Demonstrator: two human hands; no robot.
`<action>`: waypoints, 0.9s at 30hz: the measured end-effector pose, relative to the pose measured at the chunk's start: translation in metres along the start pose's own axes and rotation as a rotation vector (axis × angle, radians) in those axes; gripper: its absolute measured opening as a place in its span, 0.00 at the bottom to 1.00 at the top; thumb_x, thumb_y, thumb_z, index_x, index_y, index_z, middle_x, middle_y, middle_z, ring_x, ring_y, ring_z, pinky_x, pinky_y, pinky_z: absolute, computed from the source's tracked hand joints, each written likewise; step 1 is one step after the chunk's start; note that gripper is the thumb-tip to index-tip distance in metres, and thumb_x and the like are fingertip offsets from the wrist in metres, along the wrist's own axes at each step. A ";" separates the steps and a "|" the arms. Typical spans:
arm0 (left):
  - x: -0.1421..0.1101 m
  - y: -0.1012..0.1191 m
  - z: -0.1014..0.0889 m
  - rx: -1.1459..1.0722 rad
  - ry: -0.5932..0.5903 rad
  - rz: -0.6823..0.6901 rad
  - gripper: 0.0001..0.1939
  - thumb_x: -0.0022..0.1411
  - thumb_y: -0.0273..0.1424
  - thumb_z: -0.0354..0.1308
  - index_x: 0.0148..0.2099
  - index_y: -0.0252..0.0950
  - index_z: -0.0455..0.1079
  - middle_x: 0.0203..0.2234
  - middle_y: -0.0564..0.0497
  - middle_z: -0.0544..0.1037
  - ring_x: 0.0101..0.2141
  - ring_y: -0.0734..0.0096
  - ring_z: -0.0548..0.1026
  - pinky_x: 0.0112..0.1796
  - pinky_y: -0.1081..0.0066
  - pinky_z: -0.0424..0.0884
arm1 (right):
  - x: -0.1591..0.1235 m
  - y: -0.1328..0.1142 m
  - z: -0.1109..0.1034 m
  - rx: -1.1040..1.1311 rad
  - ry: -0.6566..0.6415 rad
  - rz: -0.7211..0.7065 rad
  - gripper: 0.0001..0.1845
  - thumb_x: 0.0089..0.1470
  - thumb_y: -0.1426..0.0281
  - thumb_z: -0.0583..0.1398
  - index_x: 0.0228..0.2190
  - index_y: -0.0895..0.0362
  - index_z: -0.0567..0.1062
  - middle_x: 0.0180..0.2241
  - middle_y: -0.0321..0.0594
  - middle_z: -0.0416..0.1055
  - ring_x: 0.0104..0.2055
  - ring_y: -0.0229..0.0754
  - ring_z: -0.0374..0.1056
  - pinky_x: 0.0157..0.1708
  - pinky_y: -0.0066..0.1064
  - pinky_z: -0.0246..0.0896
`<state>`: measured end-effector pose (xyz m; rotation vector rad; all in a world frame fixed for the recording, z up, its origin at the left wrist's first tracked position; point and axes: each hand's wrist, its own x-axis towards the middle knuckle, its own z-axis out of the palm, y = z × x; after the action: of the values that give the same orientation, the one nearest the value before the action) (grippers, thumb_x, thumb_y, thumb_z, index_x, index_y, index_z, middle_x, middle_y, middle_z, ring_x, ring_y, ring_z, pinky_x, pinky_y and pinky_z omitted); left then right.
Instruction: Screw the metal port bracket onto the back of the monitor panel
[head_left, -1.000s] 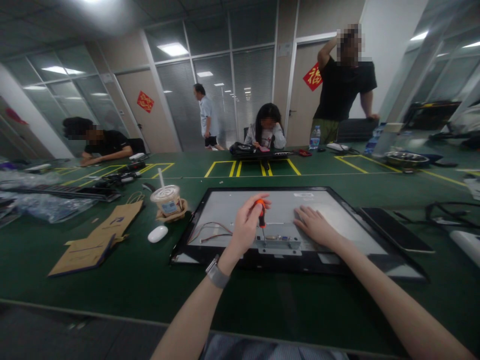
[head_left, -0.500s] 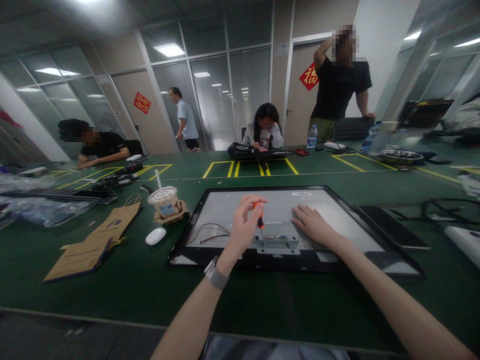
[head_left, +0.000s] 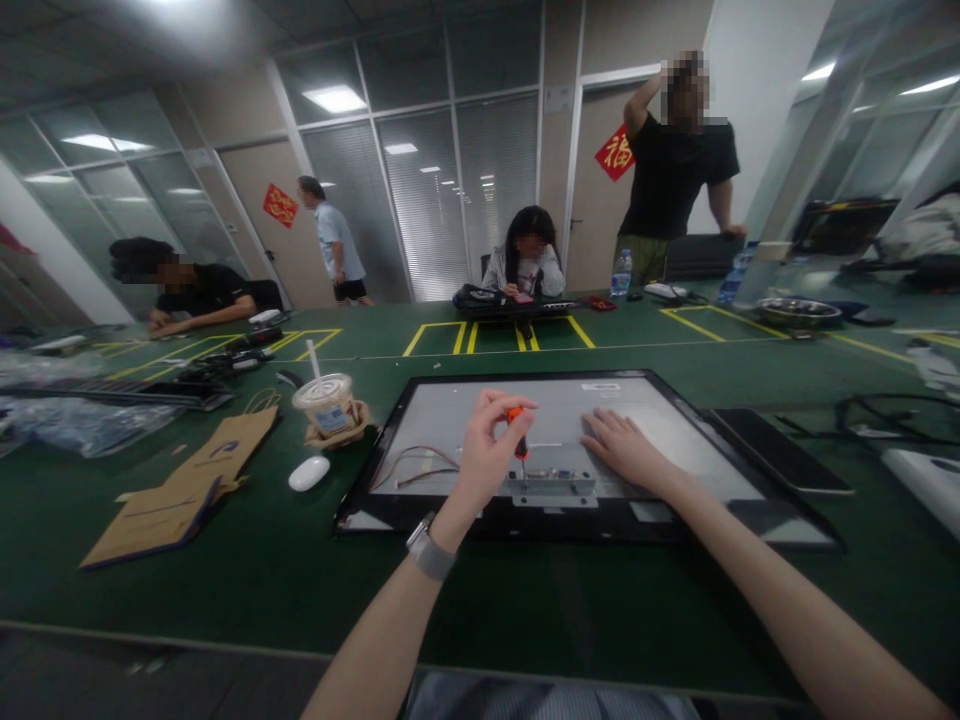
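Observation:
My left hand [head_left: 491,440] is closed around the orange-and-black handle of a screwdriver [head_left: 519,440]. The screwdriver stands nearly upright, its tip down at a metal bracket [head_left: 559,484] with connector ports along it. This bracket sits near the front edge of a flat display panel [head_left: 420,415], which lies with its grey metal back up inside a black frame. On the panel's right half rests my right hand [head_left: 622,448], flat with fingers stretched out. Thin cables [head_left: 412,455] lie loose on the panel, left of my left hand. Whether the tip sits in a screw is too small to tell.
Left of the panel are a white mouse [head_left: 309,473], a lidded drink cup [head_left: 328,405] in a cardboard holder and a brown paper bag [head_left: 217,455]. A dark phone-like slab [head_left: 780,450] lies to the right, near black cables [head_left: 885,415]. Several people are across the table.
My left hand and the screwdriver stay at the bracket, the fingers shifting slightly around the handle. My right hand stays flat. In the background a person walks leftward, and the view turns slightly.

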<state>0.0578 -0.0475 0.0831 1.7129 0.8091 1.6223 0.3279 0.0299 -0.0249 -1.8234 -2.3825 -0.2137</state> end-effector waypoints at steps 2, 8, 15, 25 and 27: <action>-0.001 0.001 0.001 -0.021 -0.024 -0.026 0.13 0.67 0.40 0.58 0.42 0.37 0.76 0.33 0.50 0.69 0.31 0.73 0.70 0.31 0.74 0.70 | 0.000 0.000 0.001 0.003 0.005 0.002 0.31 0.68 0.55 0.44 0.64 0.54 0.66 0.67 0.53 0.61 0.68 0.58 0.56 0.64 0.53 0.52; 0.000 -0.004 -0.001 -0.111 -0.013 -0.073 0.15 0.72 0.39 0.50 0.41 0.36 0.73 0.35 0.48 0.75 0.36 0.69 0.74 0.41 0.68 0.71 | -0.002 -0.002 -0.002 0.024 -0.004 -0.005 0.32 0.67 0.57 0.43 0.64 0.59 0.65 0.67 0.57 0.60 0.68 0.60 0.55 0.64 0.55 0.52; 0.002 -0.002 -0.004 -0.011 -0.025 -0.028 0.13 0.69 0.41 0.55 0.41 0.37 0.75 0.32 0.50 0.72 0.32 0.71 0.71 0.35 0.71 0.70 | -0.002 -0.002 -0.004 0.027 -0.002 0.002 0.31 0.67 0.57 0.44 0.64 0.57 0.65 0.67 0.55 0.60 0.69 0.59 0.55 0.64 0.54 0.51; 0.003 -0.002 -0.004 0.012 -0.001 0.000 0.11 0.65 0.40 0.61 0.37 0.38 0.77 0.35 0.48 0.71 0.36 0.68 0.72 0.39 0.69 0.71 | -0.001 -0.001 -0.001 0.031 0.001 0.003 0.31 0.67 0.56 0.45 0.64 0.56 0.65 0.67 0.55 0.60 0.69 0.59 0.55 0.65 0.54 0.50; 0.003 -0.002 -0.004 -0.004 -0.039 -0.018 0.12 0.68 0.40 0.58 0.41 0.38 0.77 0.34 0.49 0.72 0.35 0.69 0.72 0.38 0.70 0.71 | -0.002 -0.001 -0.002 0.032 -0.006 0.006 0.31 0.68 0.56 0.44 0.64 0.57 0.65 0.68 0.54 0.60 0.69 0.59 0.55 0.64 0.54 0.51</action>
<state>0.0537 -0.0441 0.0831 1.7248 0.7992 1.5726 0.3272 0.0275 -0.0231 -1.8194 -2.3704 -0.1685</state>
